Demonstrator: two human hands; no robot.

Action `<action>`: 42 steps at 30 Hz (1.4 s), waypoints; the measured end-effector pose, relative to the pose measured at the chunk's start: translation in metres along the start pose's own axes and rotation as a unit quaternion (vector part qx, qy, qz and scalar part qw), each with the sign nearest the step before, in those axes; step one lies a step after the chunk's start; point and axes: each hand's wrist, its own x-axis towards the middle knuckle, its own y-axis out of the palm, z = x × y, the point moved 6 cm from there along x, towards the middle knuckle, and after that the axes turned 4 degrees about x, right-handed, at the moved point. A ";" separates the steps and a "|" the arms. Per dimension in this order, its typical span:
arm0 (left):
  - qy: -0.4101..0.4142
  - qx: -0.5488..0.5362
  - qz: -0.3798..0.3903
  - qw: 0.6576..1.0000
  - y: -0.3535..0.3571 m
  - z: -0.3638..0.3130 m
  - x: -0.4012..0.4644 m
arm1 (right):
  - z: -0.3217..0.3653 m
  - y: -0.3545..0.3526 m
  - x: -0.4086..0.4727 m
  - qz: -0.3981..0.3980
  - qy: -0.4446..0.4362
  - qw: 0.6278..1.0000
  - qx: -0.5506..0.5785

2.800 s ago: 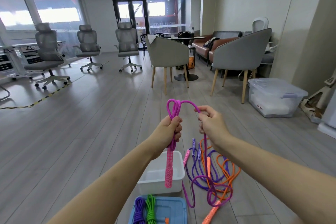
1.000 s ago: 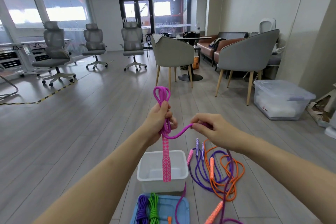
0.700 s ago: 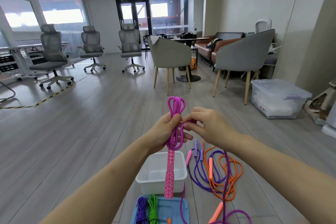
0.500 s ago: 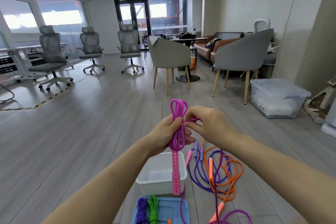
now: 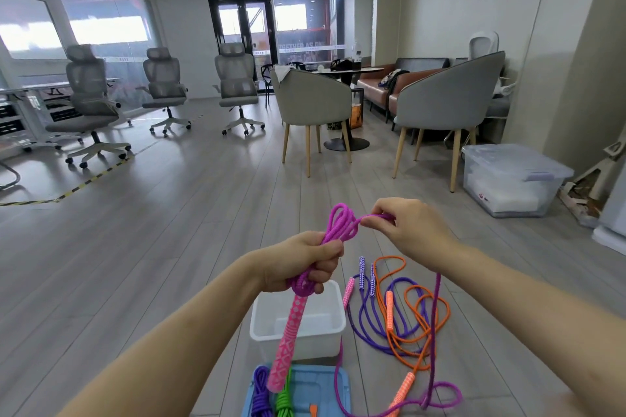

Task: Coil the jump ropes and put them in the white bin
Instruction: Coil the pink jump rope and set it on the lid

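Observation:
My left hand (image 5: 305, 262) grips a bundle of loops of the magenta jump rope (image 5: 340, 222), and its pink patterned handle (image 5: 288, 337) hangs down over the white bin (image 5: 327, 327). My right hand (image 5: 411, 230) pinches a strand of the same rope just right of the loops; the loose rest of it drops to the floor. On the floor to the right of the bin, a purple rope (image 5: 364, 313) and an orange rope (image 5: 421, 322) lie tangled together.
A blue lid (image 5: 318, 389) lies in front of the bin with coiled purple (image 5: 260, 394) and green (image 5: 284, 401) ropes on it. Grey armchairs (image 5: 313, 105), office chairs (image 5: 91, 101) and a clear lidded storage box (image 5: 511, 179) stand farther off on the wood floor.
My right hand has pulled away to the right of the loops with a strand pinched, after laying a loop at the left hand. The bundle in my left hand has grown thicker.

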 end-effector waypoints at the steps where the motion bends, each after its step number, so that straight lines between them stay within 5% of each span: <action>1: 0.017 -0.027 -0.016 0.999 -0.002 -0.001 0.001 | -0.006 0.002 -0.001 -0.009 0.036 0.999 0.018; 5: 0.086 -0.144 -0.087 0.982 -0.010 -0.002 0.007 | -0.017 0.012 -0.006 -0.050 0.152 0.981 0.110; 10: 0.115 -0.207 -0.136 0.962 -0.012 -0.003 0.013 | -0.005 0.046 -0.009 -0.008 0.208 0.922 0.326; 23: 0.172 -0.128 -0.207 0.955 -0.005 -0.002 0.019 | 0.038 0.039 -0.019 -0.109 0.249 0.831 0.485; 33: 0.187 -0.121 -0.231 0.947 -0.005 -0.004 0.021 | 0.042 0.046 -0.019 -0.077 0.273 0.832 0.478; 39: 0.154 -0.054 -0.309 0.937 -0.010 0.001 0.022 | 0.041 0.052 -0.022 -0.040 0.297 0.827 0.475; 42: 0.143 -0.078 -0.390 0.906 -0.026 0.004 0.017 | 0.050 0.059 -0.025 0.024 0.291 0.820 0.492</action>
